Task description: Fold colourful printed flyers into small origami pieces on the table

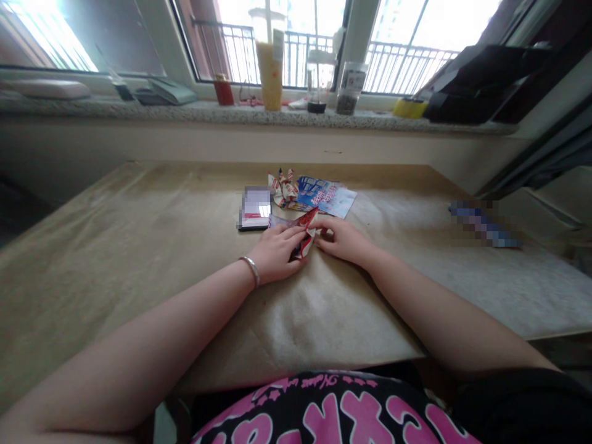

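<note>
A folded sheet of colourful printed paper (309, 219), red, white and dark, is between my hands on the table. My left hand (276, 251) rests over its left part, with the fingers stretched across it and the thumb along the near side, holding it down. At its right edge, my right hand (341, 240) has curled fingers and pinches the paper. Part of the sheet is hidden beneath my left hand. Just beyond lie a phone (256, 208) with a lit screen, a crumpled or folded paper piece (283, 189) with pointed ends, and several blue printed sheets (335, 196).
A brownish cover (185, 246) spreads over the table. Far right lies a blurred bluish flat item (483, 225). Along the stone windowsill (250, 115) stand a tall cup with yellow contents (270, 74), a red jar (224, 90), clear containers (352, 89) and a black bag-like object (481, 83).
</note>
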The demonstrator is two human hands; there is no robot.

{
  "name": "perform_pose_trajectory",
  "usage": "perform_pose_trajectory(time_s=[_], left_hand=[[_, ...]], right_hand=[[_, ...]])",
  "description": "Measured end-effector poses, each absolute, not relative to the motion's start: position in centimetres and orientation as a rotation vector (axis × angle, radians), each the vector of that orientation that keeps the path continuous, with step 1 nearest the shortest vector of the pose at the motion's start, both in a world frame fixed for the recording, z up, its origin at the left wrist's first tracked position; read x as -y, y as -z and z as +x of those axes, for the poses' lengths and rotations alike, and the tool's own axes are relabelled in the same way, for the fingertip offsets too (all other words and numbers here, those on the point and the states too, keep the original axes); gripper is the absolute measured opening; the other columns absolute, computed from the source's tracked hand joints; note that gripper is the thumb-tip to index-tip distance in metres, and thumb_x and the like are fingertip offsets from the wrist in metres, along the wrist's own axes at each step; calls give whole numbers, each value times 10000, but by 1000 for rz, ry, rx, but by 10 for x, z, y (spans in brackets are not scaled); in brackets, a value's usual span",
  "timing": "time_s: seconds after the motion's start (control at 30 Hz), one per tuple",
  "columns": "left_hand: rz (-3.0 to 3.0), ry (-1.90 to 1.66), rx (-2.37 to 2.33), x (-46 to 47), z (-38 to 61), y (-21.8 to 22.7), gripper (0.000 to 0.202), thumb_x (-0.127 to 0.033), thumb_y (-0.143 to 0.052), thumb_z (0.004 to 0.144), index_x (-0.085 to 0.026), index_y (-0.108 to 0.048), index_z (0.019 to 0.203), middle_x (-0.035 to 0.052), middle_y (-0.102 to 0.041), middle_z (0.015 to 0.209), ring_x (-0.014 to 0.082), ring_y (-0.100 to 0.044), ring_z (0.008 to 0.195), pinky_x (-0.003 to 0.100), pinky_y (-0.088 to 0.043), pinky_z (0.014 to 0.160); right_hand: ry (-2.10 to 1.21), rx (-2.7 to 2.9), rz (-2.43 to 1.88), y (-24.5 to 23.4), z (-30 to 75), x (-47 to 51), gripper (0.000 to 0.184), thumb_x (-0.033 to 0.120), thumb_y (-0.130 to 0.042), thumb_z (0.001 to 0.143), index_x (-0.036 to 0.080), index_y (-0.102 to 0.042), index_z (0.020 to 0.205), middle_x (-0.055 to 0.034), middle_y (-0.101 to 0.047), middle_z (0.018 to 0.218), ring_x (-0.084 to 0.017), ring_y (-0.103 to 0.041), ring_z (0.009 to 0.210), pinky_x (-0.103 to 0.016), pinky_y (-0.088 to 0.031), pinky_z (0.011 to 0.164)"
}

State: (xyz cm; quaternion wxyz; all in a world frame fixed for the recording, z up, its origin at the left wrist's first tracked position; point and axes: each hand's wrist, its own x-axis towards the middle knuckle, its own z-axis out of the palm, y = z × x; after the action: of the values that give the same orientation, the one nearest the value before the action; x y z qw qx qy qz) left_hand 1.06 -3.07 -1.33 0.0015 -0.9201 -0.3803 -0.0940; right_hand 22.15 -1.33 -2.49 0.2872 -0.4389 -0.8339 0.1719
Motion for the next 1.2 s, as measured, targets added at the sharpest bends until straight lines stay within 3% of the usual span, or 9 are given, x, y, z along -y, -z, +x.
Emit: perform_pose_trajectory(time_s=[0.13, 0.3, 0.53, 0.7, 0.8, 0.9, 1.0, 1.1, 1.2], left_hand=[[-2916, 240, 1098, 30, 10, 14, 542, -435, -451, 856, -205, -465, 1347, 47, -456, 1420, 290, -440, 1206, 440, -310, 1042], [-2940, 224, 1060, 31, 10, 15, 485, -427, -440, 867, -246, -501, 1314, 16, -462, 1417, 288, -426, 1215, 443, -311, 1043], [-2956, 279, 1213, 29, 10, 15, 561, -438, -491, 841, -174, -461, 1335, 85, -479, 1391, 290, -428, 1238, 441, -318, 1057], [-2963, 420, 1244, 29, 10, 14, 616, -385, -532, 812, -123, -415, 1357, 137, -465, 1386, 287, -404, 1269, 452, -319, 1080], [-2953, 533, 1205, 29, 11, 13, 583, -337, -514, 818, -106, -418, 1346, 140, -439, 1403, 276, -387, 1287, 434, -300, 1107], [-2950, 681, 1153, 29, 10, 11, 545, -313, -496, 832, -109, -427, 1332, 153, -394, 1425, 266, -356, 1317, 412, -297, 1118], [-2944, 820, 1094, 31, 10, 7, 529, -345, -486, 854, -101, -432, 1320, 184, -263, 1487, 278, -256, 1383, 424, -285, 1128], [-2926, 895, 1108, 35, 9, 3, 510, -385, -489, 859, -146, -444, 1308, 156, -149, 1534, 290, -162, 1421, 461, -276, 1129], [-2893, 970, 1181, 38, 8, 1, 446, -402, -510, 852, -189, -504, 1244, 117, -158, 1537, 299, -139, 1425, 481, -279, 1122]], right_hand=[[-618, 2175, -1097, 27, 225, 10, 416, 135, -602, 714, 176, -600, 1128, -62, -649, 1081, -127, -577, 809, -247, -481, 725], [-683, 2167, -1085, 29, 228, 7, 319, 166, -629, 718, 163, -622, 1037, -71, -653, 1083, -135, -584, 826, -268, -488, 752], [-623, 2161, -1143, 28, 224, 9, 265, 216, -669, 722, 173, -654, 983, -55, -675, 975, -151, -598, 850, -281, -490, 754], [-716, 1998, -1125, 21, 217, 18, 412, 253, -640, 748, 184, -587, 1151, -77, -644, 1117, -147, -626, 881, -230, -497, 622], [-670, 1970, -1105, 17, 213, 22, 373, 229, -613, 763, 193, -603, 1135, -72, -642, 1138, -152, -639, 905, -245, -517, 656], [-594, 1968, -1072, 14, 213, 25, 348, 228, -597, 787, 218, -620, 1135, -55, -662, 1109, -159, -646, 915, -268, -536, 688], [-499, 1964, -1045, 11, 213, 30, 323, 263, -608, 805, 250, -636, 1127, -42, -672, 1115, -166, -650, 920, -285, -552, 699], [-411, 1952, -1009, 6, 212, 36, 279, 281, -613, 821, 258, -657, 1095, -43, -668, 1151, -186, -635, 1013, -293, -560, 721], [-331, 1944, -1009, 1, 210, 42, 222, 301, -615, 832, 260, -683, 1040, -45, -662, 1174, -196, -620, 1069, -300, -563, 750]])
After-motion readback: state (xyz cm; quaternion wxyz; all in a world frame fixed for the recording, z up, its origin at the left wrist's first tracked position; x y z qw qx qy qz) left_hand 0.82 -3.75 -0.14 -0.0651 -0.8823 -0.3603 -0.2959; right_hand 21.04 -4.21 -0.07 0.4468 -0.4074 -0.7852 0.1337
